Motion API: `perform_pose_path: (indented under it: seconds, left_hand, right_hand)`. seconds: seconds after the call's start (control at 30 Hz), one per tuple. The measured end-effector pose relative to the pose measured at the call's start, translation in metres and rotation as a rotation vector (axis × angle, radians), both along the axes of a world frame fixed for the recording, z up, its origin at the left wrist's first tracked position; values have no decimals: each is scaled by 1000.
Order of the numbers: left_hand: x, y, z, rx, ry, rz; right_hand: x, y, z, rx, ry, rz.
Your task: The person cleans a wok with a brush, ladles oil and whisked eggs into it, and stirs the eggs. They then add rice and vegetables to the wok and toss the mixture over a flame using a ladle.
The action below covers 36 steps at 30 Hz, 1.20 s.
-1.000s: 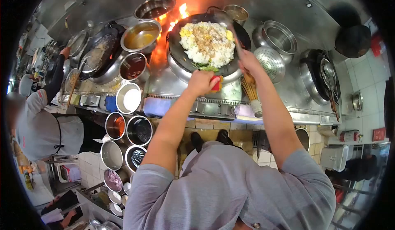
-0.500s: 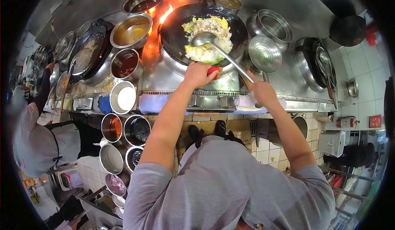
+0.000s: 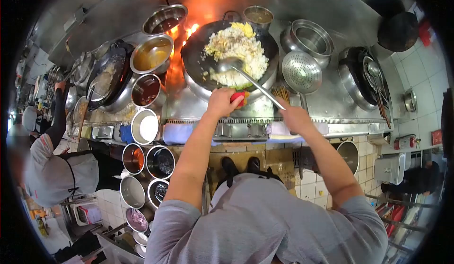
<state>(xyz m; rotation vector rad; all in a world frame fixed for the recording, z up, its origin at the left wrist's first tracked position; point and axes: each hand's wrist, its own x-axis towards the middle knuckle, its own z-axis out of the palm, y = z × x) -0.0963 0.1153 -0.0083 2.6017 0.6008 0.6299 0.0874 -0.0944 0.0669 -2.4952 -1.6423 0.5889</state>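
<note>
no word, number or brand can be read here. on the red square (image 3: 438,137) at the far right and on the grey shirt (image 3: 64,176) at the far left, any mark is too small and blurred for reading.

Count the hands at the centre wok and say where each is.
2. The left hand grips a red cloth by the near rim of the wok; the right hand holds the ladle by its handle. Neither is hidden.
</note>
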Motion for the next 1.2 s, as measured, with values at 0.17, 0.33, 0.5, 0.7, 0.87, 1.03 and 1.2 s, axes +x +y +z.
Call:
perform_pose_path:
  seconds: [0.17, 0.33, 0.5, 0.7, 0.87, 1.03, 1.2]
  left_hand:
    - [0, 2, -5, -53, 47, 24]
    - [4, -4, 5, -169, 139, 73]
    - [16, 2, -15, 20, 104, 65]
    - [10, -25, 30, -97, 164, 51]
    - [-22, -68, 105, 139, -48, 65]
    - [1, -53, 35, 63, 9, 70]
    - [-40, -104, -35, 154, 35, -76]
  right_hand:
    - [27, 37, -15, -1, -38, -138]
    - [-24, 47, -43, 93, 123, -114]
    - [-24, -17, 1, 210, 128, -45]
    - [-43, -95, 153, -54, 215, -11]
    - [-38, -109, 221, -310, 82, 128]
    - [-27, -54, 111, -123, 43, 120]
    - [-58, -33, 40, 82, -56, 26]
